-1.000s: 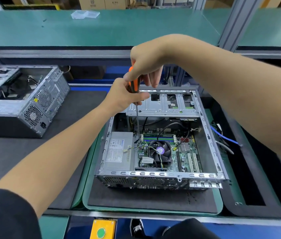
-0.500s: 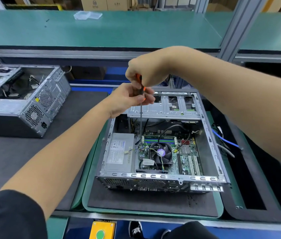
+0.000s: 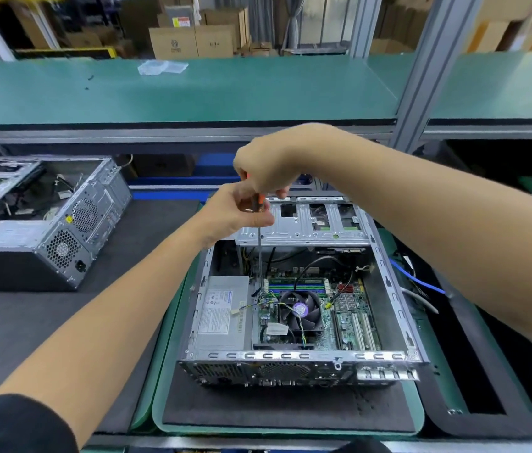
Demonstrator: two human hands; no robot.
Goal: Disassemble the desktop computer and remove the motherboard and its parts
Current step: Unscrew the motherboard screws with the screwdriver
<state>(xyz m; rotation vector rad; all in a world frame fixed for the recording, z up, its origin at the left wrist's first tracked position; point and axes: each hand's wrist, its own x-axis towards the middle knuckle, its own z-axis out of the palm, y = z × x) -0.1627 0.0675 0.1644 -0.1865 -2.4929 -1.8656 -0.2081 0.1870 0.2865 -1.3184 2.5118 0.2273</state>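
- our right hand is wrapped over the top of the screwdriver, and our left hand pinches its orange handle just below.
- the shaft runs straight down into the open computer case, its tip at the motherboard edge beside the power supply.
- the case sits on a green mat.

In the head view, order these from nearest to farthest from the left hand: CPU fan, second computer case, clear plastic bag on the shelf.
From the left hand:
1. CPU fan, below it, inside the open case.
2. Second computer case, far left.
3. Plastic bag, on the upper shelf.
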